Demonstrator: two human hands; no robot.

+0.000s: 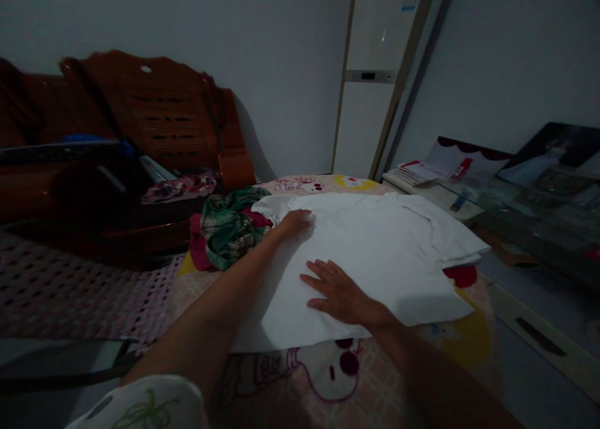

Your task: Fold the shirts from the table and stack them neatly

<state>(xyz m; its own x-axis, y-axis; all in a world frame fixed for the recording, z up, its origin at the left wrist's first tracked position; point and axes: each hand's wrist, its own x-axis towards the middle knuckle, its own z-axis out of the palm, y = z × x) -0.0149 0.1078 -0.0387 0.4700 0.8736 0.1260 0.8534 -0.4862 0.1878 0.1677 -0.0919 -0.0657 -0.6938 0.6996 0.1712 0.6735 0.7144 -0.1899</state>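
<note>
A white T-shirt lies spread over a patterned cloth, its sleeve at the right side. At the shirt's far left part, my left hand has its fingers drawn together, with a bit of the white fabric pinched at the tips. My right hand rests flat on the middle of the shirt, fingers spread. Beside the shirt on the left is a heap of green plaid and dark pink clothing, partly under the shirt's edge.
A carved wooden bench with items on its seat stands at the back left, near a woven chair. A tall white air conditioner is against the back wall. To the right, a glass-topped cabinet holds papers, a red bottle and a framed photo.
</note>
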